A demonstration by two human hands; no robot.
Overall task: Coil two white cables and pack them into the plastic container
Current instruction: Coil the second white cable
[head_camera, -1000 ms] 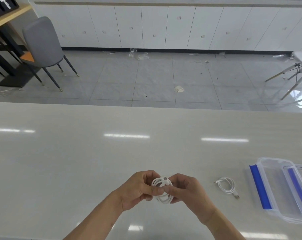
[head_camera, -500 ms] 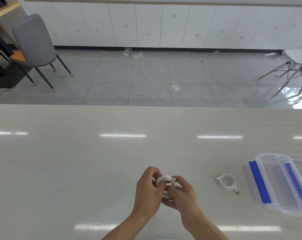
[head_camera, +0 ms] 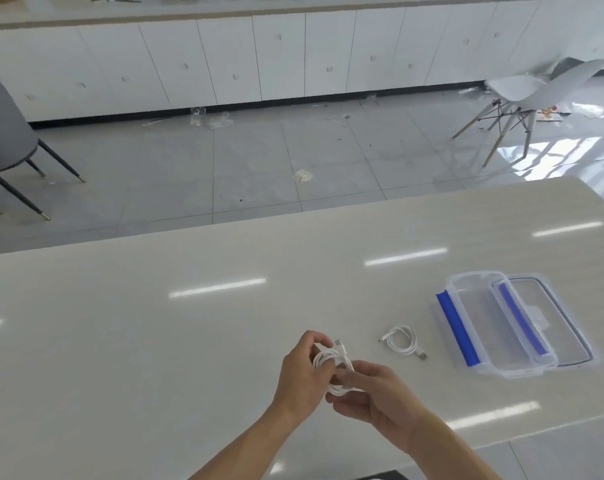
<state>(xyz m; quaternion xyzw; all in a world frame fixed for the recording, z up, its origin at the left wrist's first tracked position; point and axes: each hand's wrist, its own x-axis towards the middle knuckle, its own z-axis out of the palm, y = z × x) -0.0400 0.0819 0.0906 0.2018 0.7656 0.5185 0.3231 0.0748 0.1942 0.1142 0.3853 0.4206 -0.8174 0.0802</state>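
Both my hands hold one coiled white cable (head_camera: 332,362) just above the pale table near its front edge. My left hand (head_camera: 302,370) grips the coil's upper left part, and my right hand (head_camera: 375,396) pinches its lower right part. One plug end sticks up from the coil. A second white cable (head_camera: 402,342) lies coiled on the table to the right, untouched. Further right sits the clear plastic container (head_camera: 473,327) with blue clips, open, its lid (head_camera: 556,327) lying beside it.
The pale table (head_camera: 189,341) ends at a far edge, with grey tiled floor beyond. A grey chair (head_camera: 2,140) stands at the left and a white chair (head_camera: 522,95) at the right. White cabinets line the back wall.
The view has swung and tilted, so the container and the loose cable sit nearer the middle. Both hands still hold the coil, and a plug end now pokes out at its top.
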